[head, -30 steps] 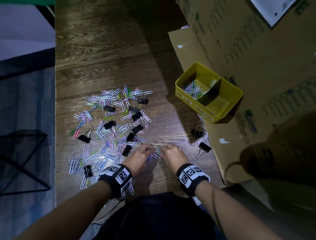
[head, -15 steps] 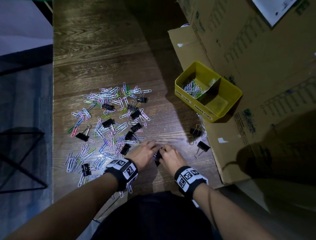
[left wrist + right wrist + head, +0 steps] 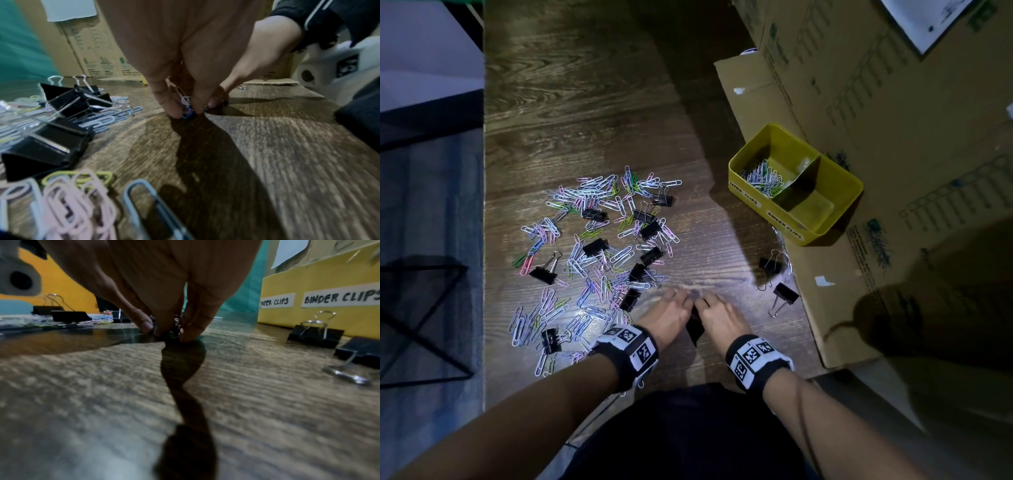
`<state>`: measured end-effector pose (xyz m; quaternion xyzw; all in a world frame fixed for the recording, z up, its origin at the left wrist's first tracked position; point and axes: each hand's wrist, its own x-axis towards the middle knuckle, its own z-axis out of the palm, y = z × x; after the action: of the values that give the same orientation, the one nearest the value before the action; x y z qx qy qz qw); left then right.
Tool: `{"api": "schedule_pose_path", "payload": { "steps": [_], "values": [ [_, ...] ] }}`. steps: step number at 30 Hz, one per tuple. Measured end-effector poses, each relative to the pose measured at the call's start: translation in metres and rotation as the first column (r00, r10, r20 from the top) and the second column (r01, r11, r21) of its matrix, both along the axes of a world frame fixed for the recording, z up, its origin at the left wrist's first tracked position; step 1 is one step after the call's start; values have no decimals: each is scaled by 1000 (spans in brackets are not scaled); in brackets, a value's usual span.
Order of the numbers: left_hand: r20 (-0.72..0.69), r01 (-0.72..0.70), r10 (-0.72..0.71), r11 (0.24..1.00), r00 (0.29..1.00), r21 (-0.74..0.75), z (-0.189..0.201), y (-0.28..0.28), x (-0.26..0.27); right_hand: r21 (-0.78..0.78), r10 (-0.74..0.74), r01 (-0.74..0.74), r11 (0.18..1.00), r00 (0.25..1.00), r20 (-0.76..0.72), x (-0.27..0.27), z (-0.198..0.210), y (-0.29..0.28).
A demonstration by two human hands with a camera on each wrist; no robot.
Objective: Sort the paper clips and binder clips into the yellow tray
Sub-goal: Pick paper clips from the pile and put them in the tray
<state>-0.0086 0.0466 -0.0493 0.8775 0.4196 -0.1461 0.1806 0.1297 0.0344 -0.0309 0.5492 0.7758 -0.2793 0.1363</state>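
Note:
Coloured paper clips (image 3: 599, 246) and black binder clips (image 3: 595, 247) lie scattered on the dark wooden table (image 3: 571, 113). The yellow tray (image 3: 846, 205) stands at the right, with paper clips (image 3: 762, 176) in its left compartment and the right one bare. My left hand (image 3: 671, 310) and right hand (image 3: 717, 313) meet at the table's near edge, fingertips down. In the left wrist view the left hand (image 3: 185, 112) pinches a small bunch of paper clips (image 3: 186, 104) against the wood. In the right wrist view the right hand (image 3: 170, 334) pinches clips (image 3: 174, 331) too.
Two binder clips (image 3: 770, 265) (image 3: 784, 294) lie right of my hands, before the tray. Flattened cardboard (image 3: 893, 102) lies under and behind the tray. The table's left edge drops to a grey floor with a black wire frame (image 3: 424, 308).
Both hands have drawn together and slid slightly toward me, gathering clips between their fingertips. The pile and tray have not moved.

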Motion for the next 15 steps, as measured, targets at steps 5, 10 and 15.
{"api": "schedule_pose_path", "payload": {
  "steps": [5, 10, 15],
  "values": [
    [-101, 57, -50, 996, 994, 73, -1, 0, 0, 6, 52, -53, 999, 998, 30, -2, -1, -1],
    [-122, 63, -53, 994, 991, 85, 0, -5, -1, 0, 49, -49, 999, 998, 48, -2, 5, -4],
    [-139, 48, -35, 995, 990, 88, 1, -8, 5, 2, 44, -44, 999, 996, 83, -8, -6, -7]
  ]
}}
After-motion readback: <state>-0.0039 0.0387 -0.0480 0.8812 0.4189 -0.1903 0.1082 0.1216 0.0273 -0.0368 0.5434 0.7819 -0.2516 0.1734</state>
